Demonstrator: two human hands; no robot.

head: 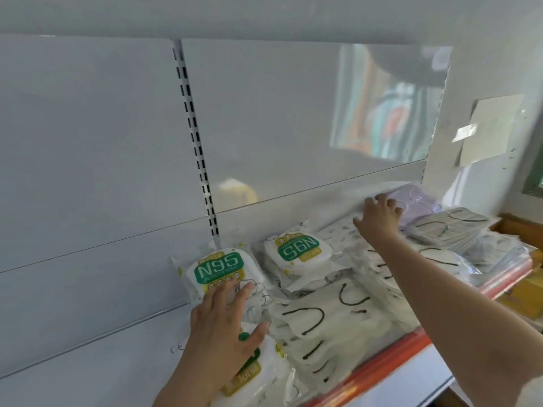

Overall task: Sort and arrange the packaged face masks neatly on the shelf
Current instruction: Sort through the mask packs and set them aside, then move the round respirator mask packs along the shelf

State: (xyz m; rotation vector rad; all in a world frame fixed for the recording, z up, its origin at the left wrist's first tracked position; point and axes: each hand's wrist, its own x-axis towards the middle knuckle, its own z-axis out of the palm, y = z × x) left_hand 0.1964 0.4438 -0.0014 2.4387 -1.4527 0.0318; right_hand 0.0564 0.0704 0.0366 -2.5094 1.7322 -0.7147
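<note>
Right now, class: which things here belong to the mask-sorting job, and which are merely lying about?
Job:
N95 packs
purple mask pack
grey mask packs
white masks with black loops
shelf

Lying about:
paper note on the wall
yellow box

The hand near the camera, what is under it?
The left hand rests flat on packaged N95 masks. Another green-labelled pack peeks out below it; its label is mostly covered.
</note>
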